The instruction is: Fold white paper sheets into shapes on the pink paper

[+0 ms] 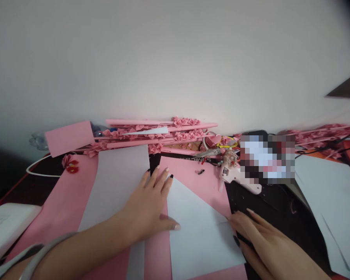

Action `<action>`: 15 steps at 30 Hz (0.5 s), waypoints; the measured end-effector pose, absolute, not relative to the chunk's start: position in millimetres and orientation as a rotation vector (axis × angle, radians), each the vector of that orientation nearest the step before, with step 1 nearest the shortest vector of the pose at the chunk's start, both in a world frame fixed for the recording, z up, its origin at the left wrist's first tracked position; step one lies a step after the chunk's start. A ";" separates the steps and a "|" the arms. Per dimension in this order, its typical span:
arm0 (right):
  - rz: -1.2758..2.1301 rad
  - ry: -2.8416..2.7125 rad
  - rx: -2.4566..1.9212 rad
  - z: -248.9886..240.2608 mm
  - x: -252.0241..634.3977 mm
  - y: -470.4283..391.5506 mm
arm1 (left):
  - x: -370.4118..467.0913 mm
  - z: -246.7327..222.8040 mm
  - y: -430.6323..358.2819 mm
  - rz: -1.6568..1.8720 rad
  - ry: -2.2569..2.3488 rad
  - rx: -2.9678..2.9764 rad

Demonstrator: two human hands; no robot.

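My left hand [148, 208] lies with its fingers spread. Its fingertips rest near the upper tip of a pale bluish-white paper sheet [200, 241], and its thumb is on that sheet. Slanted at its upper edge, this sheet lies over a pink paper sheet [198, 175]. At the pale sheet's right corner, my right hand [262, 243] has its fingers bent and pinching the paper edge; some fingertips are hidden. Left of my left hand lies another pale sheet [119, 179] on pink paper [76, 186].
Rolled pink paper sticks with folded flowers [189, 135] line the wall. Scissors [208, 153] and a white glue gun [242, 179] lie right of centre, beside a blurred-out patch. White paper [332, 194] lies at the right, a white box [11, 225] at the left.
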State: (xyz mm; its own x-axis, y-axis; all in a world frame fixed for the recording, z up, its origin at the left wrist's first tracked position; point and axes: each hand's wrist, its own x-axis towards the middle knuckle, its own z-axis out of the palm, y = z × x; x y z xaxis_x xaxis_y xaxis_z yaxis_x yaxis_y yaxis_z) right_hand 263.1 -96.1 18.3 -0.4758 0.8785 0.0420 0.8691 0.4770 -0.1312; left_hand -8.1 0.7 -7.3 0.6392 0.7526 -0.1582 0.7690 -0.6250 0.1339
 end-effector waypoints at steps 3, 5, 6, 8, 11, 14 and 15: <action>0.148 -2.403 -1.723 24.5 257.7 -83.4 | -6.6 -3.4 2.0 -0.190 1.253 2.640; 0.240 -2.347 -1.864 21.6 253.3 -75.0 | -5.5 0.3 2.1 -0.225 1.260 2.613; 0.312 -2.349 -1.932 18.7 251.0 -70.8 | -4.9 1.9 1.7 -0.231 1.263 2.606; 0.483 -2.380 -2.006 12.7 247.3 -63.2 | -3.5 4.0 0.3 -0.230 1.265 2.607; 0.644 -2.382 -1.959 9.3 244.9 -55.3 | -0.7 3.2 -1.7 -0.223 1.288 2.612; 0.795 -2.300 -1.841 15.1 246.1 -52.1 | 1.7 -0.2 -1.0 -0.163 1.337 2.600; 0.859 -2.239 -1.800 18.1 246.9 -51.7 | 2.0 -0.5 -0.2 -0.114 1.364 2.587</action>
